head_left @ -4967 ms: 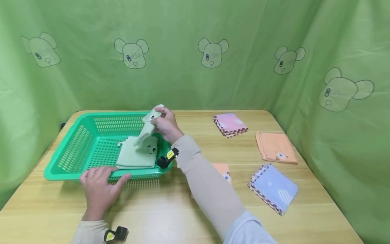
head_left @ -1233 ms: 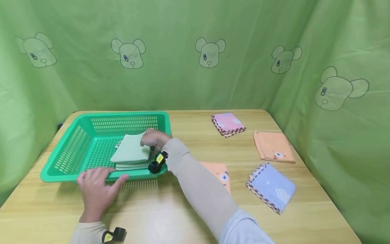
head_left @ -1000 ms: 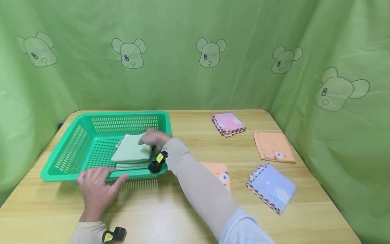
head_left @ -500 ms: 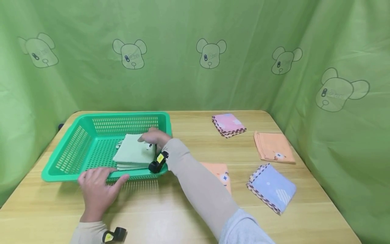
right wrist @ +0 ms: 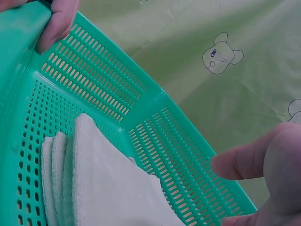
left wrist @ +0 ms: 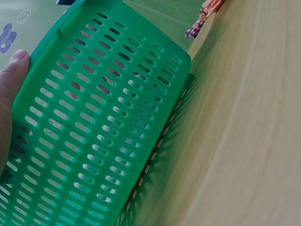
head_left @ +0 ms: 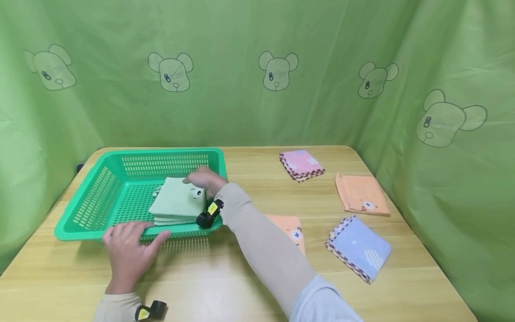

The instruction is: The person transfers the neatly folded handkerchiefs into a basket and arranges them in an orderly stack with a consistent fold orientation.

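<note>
A green plastic basket (head_left: 76, 234) stands on the left of the table, its near rim gripped by my left hand (head_left: 129, 252). In the right wrist view, the left fingers (right wrist: 60, 21) curl over that rim. Inside the basket's right half lies a stack of folded pale green towels, the top towel (head_left: 175, 201) showing a small printed face at its right side. My right hand (head_left: 207, 181) is at the stack's back right corner. Seen from the right wrist, its thumb (right wrist: 240, 160) stands apart from the fingers beside the towel stack (right wrist: 113, 183), with nothing between them.
Other folded cloths lie to the right: a pink one (head_left: 301, 163), an orange one (head_left: 362, 192), a blue one (head_left: 362, 246) and another orange one (head_left: 291, 226), partly under the right forearm. A green curtain (head_left: 229, 112) surrounds the wooden table (head_left: 249, 174).
The towel that my right hand held raised 5 s ago now lies flat on the stack. Its printed face has come into view as the right hand let go. The left hand has stayed at the rim.
</note>
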`<action>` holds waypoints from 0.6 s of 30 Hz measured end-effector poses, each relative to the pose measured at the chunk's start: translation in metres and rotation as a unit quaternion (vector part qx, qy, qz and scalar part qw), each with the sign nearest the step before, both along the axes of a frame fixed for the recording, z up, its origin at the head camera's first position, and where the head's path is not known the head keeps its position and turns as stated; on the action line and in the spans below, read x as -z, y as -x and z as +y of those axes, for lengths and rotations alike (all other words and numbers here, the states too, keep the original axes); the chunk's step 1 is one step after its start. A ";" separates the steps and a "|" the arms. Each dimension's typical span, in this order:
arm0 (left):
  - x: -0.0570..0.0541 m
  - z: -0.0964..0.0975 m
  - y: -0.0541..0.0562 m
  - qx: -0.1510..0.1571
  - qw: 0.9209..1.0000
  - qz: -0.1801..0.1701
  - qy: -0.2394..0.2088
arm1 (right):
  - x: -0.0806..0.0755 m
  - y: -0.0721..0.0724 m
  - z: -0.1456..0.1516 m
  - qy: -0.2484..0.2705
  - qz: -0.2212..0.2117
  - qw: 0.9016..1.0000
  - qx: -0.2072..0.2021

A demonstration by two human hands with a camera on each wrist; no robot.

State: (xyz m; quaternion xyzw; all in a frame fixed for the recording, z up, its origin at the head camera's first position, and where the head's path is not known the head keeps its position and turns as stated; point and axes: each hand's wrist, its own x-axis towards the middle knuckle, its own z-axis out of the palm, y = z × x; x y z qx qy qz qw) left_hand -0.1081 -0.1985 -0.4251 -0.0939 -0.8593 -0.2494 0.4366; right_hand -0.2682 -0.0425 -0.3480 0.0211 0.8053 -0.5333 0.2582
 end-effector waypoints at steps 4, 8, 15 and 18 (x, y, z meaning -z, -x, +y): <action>0.000 0.000 0.000 0.000 1.000 0.006 0.001 | -0.001 -0.001 0.000 0.014 0.005 1.000 0.014; 0.001 0.000 0.000 -0.001 1.000 0.011 -0.001 | -0.001 -0.001 0.000 0.022 0.002 1.000 0.014; 0.001 -0.001 -0.001 -0.002 1.000 0.005 0.003 | 0.000 0.000 0.001 0.036 -0.007 0.999 -0.001; 0.001 0.000 0.001 0.000 1.000 0.008 0.005 | 0.000 0.001 0.002 0.040 -0.004 0.999 -0.002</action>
